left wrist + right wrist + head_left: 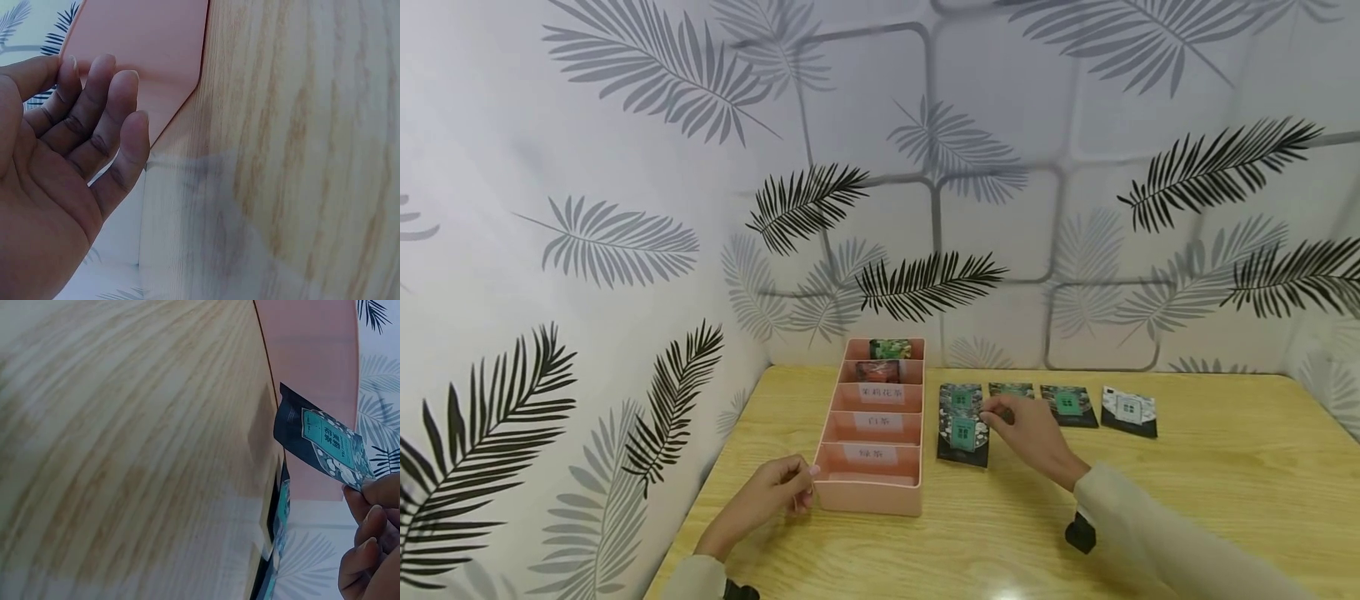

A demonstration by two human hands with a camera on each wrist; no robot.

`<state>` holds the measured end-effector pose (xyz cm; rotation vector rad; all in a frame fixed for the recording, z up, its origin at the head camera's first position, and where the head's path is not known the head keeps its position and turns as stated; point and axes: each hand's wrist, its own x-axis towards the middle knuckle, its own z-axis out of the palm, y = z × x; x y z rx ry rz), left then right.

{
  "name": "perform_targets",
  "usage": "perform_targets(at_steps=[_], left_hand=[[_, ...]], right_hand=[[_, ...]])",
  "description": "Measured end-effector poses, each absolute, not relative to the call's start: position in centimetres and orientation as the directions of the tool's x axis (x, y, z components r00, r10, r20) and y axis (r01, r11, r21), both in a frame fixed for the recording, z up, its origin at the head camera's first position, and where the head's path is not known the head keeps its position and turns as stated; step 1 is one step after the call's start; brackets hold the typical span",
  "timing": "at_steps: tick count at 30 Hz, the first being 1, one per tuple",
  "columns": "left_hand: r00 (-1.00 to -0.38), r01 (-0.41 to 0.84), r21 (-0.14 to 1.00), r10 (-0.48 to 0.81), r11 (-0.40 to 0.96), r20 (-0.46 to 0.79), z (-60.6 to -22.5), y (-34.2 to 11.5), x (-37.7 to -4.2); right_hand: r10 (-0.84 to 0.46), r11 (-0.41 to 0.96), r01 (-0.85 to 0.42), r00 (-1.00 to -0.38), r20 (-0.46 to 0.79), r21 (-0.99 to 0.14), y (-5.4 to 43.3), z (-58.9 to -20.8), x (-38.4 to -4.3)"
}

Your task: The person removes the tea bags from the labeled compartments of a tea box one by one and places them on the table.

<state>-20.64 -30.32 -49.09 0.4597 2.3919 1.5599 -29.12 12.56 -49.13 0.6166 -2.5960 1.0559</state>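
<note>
My right hand (1021,429) pinches the corner of a black tea sachet (964,446) with a teal label. In the right wrist view the sachet (325,440) is tilted, raised over the table beside the box. Another dark sachet (955,392) lies just behind it. A long pink divider box (868,498) stands to the left. My left hand (775,490) is at its near left corner, thumb and forefinger pinching the rim in the left wrist view, the other fingers loosely bent. A green packet (891,349) and a red packet (877,372) sit in the two farthest compartments.
White labels (870,454) with characters mark the nearer compartments. To the right of the box lie a partly covered sachet (1011,388), a dark sachet with a green label (1067,403) and a black-and-white sachet (1129,409). A leaf-patterned wall (985,233) borders the wooden table (1210,492).
</note>
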Motion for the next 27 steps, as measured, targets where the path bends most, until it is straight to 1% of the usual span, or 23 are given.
perform_targets(at_steps=[5,12,21,27], left_hand=[[-0.920,0.116,0.918,0.390,0.378,-0.044,-49.2,-30.4,-20.5],[-0.920,0.117,0.916,0.388,0.384,-0.045,-49.2,-30.5,-20.6],[-0.921,0.124,0.913,0.388,0.388,-0.040,-49.2,-30.5,-20.8],[-0.923,0.130,0.909,0.384,0.397,-0.036,-49.3,-30.5,-20.8]], right_hand=[[-0.317,0.630,-0.482,-0.875,0.365,-0.609,12.5,-49.9,-29.2],[-0.312,0.644,-0.442,-0.897,0.313,-0.625,12.7,-50.8,-29.9],[-0.340,0.658,-0.437,-0.899,0.276,-0.613,12.8,-51.7,-31.5],[-0.355,0.665,-0.425,-0.903,0.241,-0.614,12.6,-51.8,-31.8]])
